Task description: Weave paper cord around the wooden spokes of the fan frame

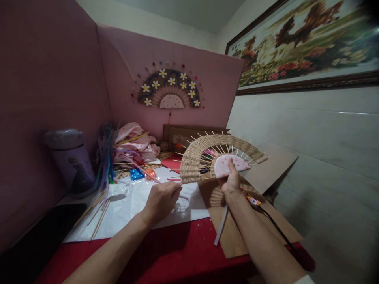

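Observation:
My right hand (230, 182) is closed on the pink fabric base of a half-round woven fan (207, 152), holding it upright above the table. The fan has thin wooden sticks radiating out through a band of straw-coloured weaving. My left hand (162, 199) is closed in a pinch at the fan's lower left corner, on the end of the weaving strand by the sticks. A white strip (221, 225) hangs down below my right wrist.
A finished fan with white flowers (168, 91) hangs on the pink partition. White paper (130, 205), loose sticks (97, 215), pink cloth (136, 142), a lidded jar (69, 157) and brown cardboard (260, 225) lie on the red table. A framed picture (308, 43) hangs on the right wall.

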The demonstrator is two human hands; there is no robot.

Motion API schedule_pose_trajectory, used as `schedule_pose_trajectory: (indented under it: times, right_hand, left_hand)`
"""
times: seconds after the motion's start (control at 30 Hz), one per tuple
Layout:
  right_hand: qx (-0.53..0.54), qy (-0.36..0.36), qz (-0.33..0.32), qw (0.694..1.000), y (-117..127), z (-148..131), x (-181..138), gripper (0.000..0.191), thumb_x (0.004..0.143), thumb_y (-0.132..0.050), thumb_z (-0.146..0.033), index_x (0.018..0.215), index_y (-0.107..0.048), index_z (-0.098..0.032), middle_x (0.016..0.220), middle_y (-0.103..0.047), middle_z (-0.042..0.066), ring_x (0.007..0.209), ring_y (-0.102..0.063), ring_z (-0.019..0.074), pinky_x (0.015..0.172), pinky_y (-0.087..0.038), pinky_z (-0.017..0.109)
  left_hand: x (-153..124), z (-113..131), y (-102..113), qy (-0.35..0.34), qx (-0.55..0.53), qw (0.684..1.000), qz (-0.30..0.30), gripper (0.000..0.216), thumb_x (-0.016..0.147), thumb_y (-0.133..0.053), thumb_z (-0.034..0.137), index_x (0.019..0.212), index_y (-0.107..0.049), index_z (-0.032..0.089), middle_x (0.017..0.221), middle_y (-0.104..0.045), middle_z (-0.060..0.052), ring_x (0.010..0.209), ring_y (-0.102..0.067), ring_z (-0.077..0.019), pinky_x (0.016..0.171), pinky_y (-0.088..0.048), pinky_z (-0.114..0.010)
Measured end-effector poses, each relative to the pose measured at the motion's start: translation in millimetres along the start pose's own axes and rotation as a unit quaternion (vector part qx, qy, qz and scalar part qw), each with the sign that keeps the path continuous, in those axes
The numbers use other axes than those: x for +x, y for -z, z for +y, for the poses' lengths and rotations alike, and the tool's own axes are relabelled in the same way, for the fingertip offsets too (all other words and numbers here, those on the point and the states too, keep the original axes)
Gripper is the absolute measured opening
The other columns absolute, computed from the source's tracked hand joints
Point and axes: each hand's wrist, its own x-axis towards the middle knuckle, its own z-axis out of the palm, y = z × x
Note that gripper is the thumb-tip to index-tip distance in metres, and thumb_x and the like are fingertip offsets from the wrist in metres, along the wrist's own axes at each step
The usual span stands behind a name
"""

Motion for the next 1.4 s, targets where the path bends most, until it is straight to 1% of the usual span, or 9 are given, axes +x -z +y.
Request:
schedule_pose_trajectory:
  times: [0.27,0.57,0.73,0.83,1.0,1.13,1.23,1.3,1.4]
  right_hand:
    - [0.003,-0.012,0.001,1.000,5,0,6,0.017,0.072,-0.064,-0.028,0.084,-0.059,-0.017,0.074,-0.067,-0.004,0.063,-0.062,0.0085,0.060,-0.051,0.019]
    - [0.011,-0.017,0.001,1.000,8,2,10,0.017,0.073,-0.063,-0.028,0.084,-0.059,-0.017,0.072,-0.067,-0.003,0.063,-0.062,0.0095,0.061,-0.052,0.021]
    - [0.019,-0.025,-0.003,0.999,6,2,8,0.015,0.074,-0.061,-0.027,0.085,-0.060,-0.017,0.074,-0.068,-0.002,0.064,-0.063,0.0096,0.062,-0.053,0.020]
    - [0.018,-0.036,0.003,0.999,4,2,6,0.013,0.075,-0.060,-0.027,0.084,-0.060,-0.017,0.073,-0.068,-0.002,0.062,-0.063,0.0094,0.061,-0.053,0.020]
    - [0.022,-0.052,0.003,0.998,3,1,5,0.011,0.079,-0.056,-0.026,0.083,-0.060,-0.016,0.072,-0.068,-0.002,0.061,-0.063,0.0092,0.058,-0.052,0.020]
    - [0.014,-0.066,-0.002,0.998,3,1,5,0.011,0.078,-0.057,-0.025,0.083,-0.061,-0.016,0.072,-0.068,-0.001,0.061,-0.063,0.0096,0.056,-0.052,0.020]
    - [0.013,-0.075,-0.005,0.997,2,1,3,0.010,0.078,-0.057,-0.024,0.084,-0.061,-0.016,0.072,-0.069,-0.001,0.061,-0.063,0.0094,0.058,-0.053,0.020]
    - [0.012,-0.078,-0.010,0.997,1,0,1,0.009,0.078,-0.057,-0.022,0.083,-0.061,-0.016,0.071,-0.068,-0.001,0.060,-0.063,0.0089,0.059,-0.053,0.020]
    - [-0.001,-0.085,-0.002,0.996,1,1,0,0.006,0.078,-0.057,-0.019,0.082,-0.060,-0.016,0.070,-0.068,-0.001,0.059,-0.063,0.0094,0.057,-0.053,0.020]
  left_hand:
    - [0,3,5,-0.012,0.020,0.998,0.057,0.019,0.084,-0.047,0.022,0.072,-0.061,0.016,0.063,-0.062,-0.002,0.058,-0.057,-0.0130,0.057,-0.037,-0.024]
    - [2,1,-2,0.062,-0.068,0.996,-0.016,0.023,0.084,-0.044,0.017,0.071,-0.063,0.017,0.063,-0.062,-0.002,0.059,-0.053,-0.0110,0.058,-0.037,-0.022]
    - [3,1,-2,0.060,-0.089,0.994,-0.027,0.025,0.083,-0.044,0.016,0.067,-0.063,0.017,0.060,-0.060,-0.001,0.057,-0.051,-0.0101,0.057,-0.035,-0.021]
    - [3,0,-3,0.070,-0.119,0.990,-0.026,0.022,0.082,-0.046,0.017,0.073,-0.067,0.017,0.065,-0.064,-0.002,0.060,-0.054,-0.0108,0.059,-0.038,-0.021]
    - [3,-2,-7,0.166,-0.269,0.949,0.005,0.019,0.078,-0.054,0.024,0.084,-0.071,0.018,0.083,-0.071,-0.004,0.072,-0.062,-0.0142,0.066,-0.044,-0.022]
    - [6,-3,-6,0.248,-0.358,0.900,0.006,0.024,0.075,-0.058,0.034,0.084,-0.072,0.016,0.074,-0.071,-0.003,0.061,-0.059,-0.0133,0.056,-0.044,-0.021]
    - [8,-6,-5,0.282,-0.346,0.895,0.015,0.028,0.073,-0.059,0.040,0.075,-0.071,0.015,0.060,-0.065,-0.001,0.051,-0.053,-0.0108,0.048,-0.038,-0.020]
    - [8,-8,-4,0.285,-0.299,0.910,0.023,0.033,0.073,-0.057,0.044,0.067,-0.070,0.014,0.051,-0.059,0.001,0.048,-0.049,-0.0100,0.045,-0.034,-0.020]
    - [6,-11,-1,0.271,-0.199,0.942,0.028,0.034,0.075,-0.055,0.046,0.066,-0.069,0.016,0.050,-0.057,0.001,0.049,-0.048,-0.0102,0.047,-0.031,-0.020]
